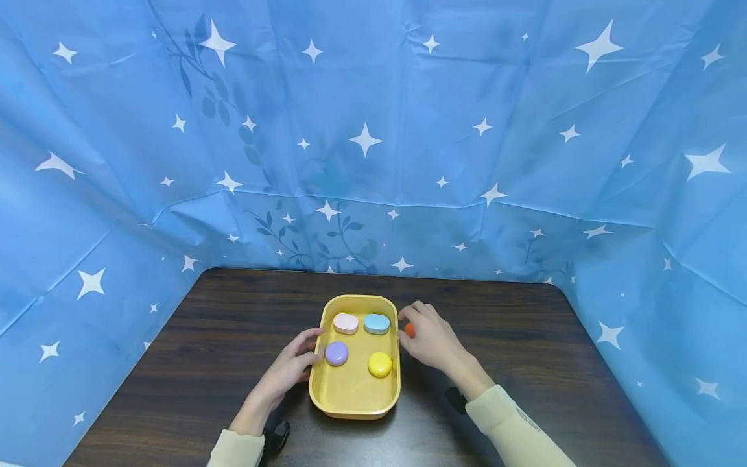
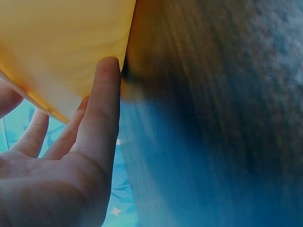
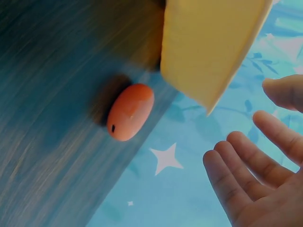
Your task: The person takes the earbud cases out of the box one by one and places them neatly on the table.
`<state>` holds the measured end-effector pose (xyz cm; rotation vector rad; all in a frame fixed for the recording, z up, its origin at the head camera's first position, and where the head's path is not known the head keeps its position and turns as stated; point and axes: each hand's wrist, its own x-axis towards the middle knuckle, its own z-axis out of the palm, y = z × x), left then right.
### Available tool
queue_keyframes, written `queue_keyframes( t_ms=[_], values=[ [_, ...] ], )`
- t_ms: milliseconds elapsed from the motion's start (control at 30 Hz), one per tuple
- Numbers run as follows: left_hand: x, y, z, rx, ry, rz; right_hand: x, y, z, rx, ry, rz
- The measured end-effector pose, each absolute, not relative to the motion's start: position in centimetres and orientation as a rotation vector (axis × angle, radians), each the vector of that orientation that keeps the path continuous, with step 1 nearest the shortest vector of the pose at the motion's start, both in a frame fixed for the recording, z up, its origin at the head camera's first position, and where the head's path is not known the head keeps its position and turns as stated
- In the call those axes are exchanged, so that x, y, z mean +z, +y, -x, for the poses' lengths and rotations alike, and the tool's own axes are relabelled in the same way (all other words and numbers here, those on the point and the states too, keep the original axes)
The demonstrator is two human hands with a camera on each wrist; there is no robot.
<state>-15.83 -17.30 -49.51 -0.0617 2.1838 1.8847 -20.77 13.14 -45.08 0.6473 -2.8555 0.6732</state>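
A yellow rectangular tray point(image 1: 350, 395) with rounded corners stands on the table. My left hand point(image 1: 292, 363) touches its left wall; in the left wrist view that hand's fairly straight fingers point(image 2: 100, 109) lie along the outer side. Inside are a pale pink oval piece point(image 1: 345, 323), a blue oval piece point(image 1: 376, 323), a purple round piece point(image 1: 336, 353) and a yellow round piece point(image 1: 380, 364). A glossy orange oval piece point(image 3: 131, 112) with a small black mark lies on the table by the tray's right wall. Beside it is my right hand point(image 1: 430, 334), fingers spread and apart from it.
The dark wood-grain table point(image 1: 525, 363) ends at a back edge against a blue curtain point(image 1: 408, 162) with white stars, which also hangs along both sides. A dark strap-like device point(image 1: 275, 438) is at the left wrist, another point(image 1: 456, 400) at the right wrist.
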Motion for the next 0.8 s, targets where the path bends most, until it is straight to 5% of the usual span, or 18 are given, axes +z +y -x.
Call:
queue_keyframes(
  t_ms=[800],
  values=[
    [-49.6, -17.4, 16.0, 1.885, 2.177, 0.051, -43.9, 11.5, 19.2, 0.596, -2.803, -0.826]
  ],
)
